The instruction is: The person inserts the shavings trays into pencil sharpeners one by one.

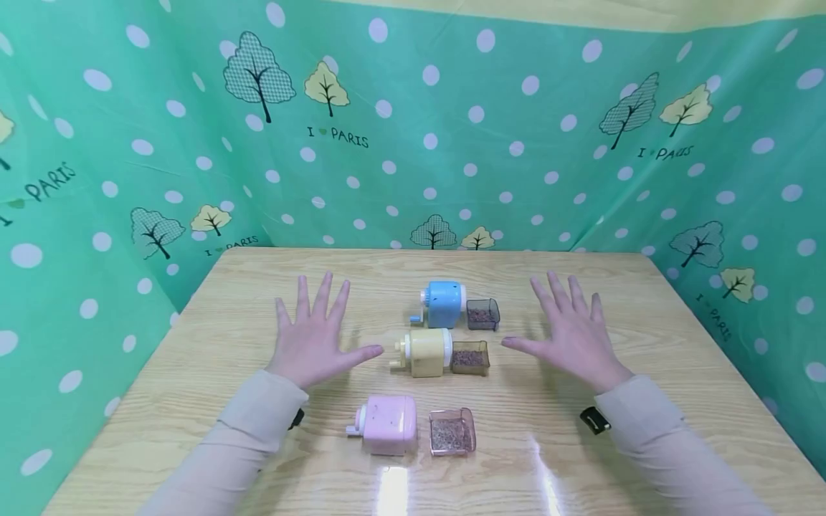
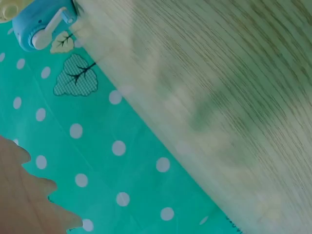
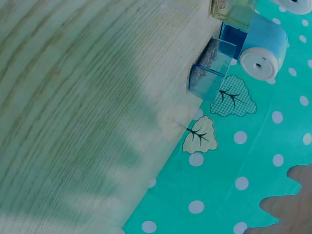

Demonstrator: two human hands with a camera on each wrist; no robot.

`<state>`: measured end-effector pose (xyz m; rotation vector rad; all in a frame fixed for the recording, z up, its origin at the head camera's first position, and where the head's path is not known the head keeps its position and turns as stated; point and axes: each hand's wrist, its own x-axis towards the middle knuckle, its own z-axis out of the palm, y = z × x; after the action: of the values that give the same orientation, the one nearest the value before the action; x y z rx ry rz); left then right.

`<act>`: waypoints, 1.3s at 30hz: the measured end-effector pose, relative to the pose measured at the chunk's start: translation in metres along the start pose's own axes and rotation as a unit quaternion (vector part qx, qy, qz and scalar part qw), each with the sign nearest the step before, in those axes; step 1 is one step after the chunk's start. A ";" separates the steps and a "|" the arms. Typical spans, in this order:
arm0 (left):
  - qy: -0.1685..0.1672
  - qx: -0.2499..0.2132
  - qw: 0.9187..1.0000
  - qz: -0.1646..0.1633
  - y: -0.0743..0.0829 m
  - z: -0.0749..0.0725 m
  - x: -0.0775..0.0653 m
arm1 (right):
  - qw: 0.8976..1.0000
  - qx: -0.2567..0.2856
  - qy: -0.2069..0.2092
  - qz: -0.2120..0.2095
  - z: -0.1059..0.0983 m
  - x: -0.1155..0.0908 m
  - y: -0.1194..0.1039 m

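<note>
Three hand-crank pencil sharpeners stand in a column on the table: a blue sharpener (image 1: 444,304) at the back, a yellow sharpener (image 1: 427,352) in the middle, a pink sharpener (image 1: 390,424) in front. To the right of each is its shavings drawer: a grey drawer (image 1: 482,315), an amber drawer (image 1: 470,358) and a pinkish drawer (image 1: 452,433), all holding dark shavings. My left hand (image 1: 313,337) is spread with straight fingers, left of the yellow sharpener. My right hand (image 1: 574,333), equally spread, is right of the drawers. Neither hand holds anything.
The wooden table (image 1: 548,459) meets a green polka-dot curtain (image 1: 400,107) at the back and sides. Dark straps show at both wrists; the right one carries a small black device (image 1: 594,421). Light glares off the table's front part.
</note>
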<state>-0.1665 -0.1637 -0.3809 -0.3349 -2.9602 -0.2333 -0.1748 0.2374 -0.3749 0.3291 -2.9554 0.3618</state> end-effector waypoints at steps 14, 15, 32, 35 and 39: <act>-0.007 0.007 0.999 0.041 0.013 -0.007 -0.011 | 1.000 0.003 -0.012 -0.029 -0.002 -0.011 -0.013; -0.008 0.007 0.999 0.046 0.013 -0.008 -0.011 | 0.999 0.004 -0.010 -0.031 -0.003 -0.011 -0.014; 0.008 0.029 0.992 0.120 0.016 -0.009 -0.024 | 0.996 -0.008 -0.004 -0.084 -0.005 -0.021 -0.028; 0.011 0.027 0.991 0.129 0.018 -0.009 -0.027 | 0.996 -0.007 -0.005 -0.091 -0.004 -0.023 -0.030; 0.011 0.023 0.990 0.141 0.022 -0.011 -0.032 | 0.995 -0.005 0.000 -0.101 -0.003 -0.026 -0.033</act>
<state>-0.1294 -0.1515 -0.3727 -0.7307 -2.8457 -0.1312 -0.1417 0.2117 -0.3695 0.6200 -2.8875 0.3200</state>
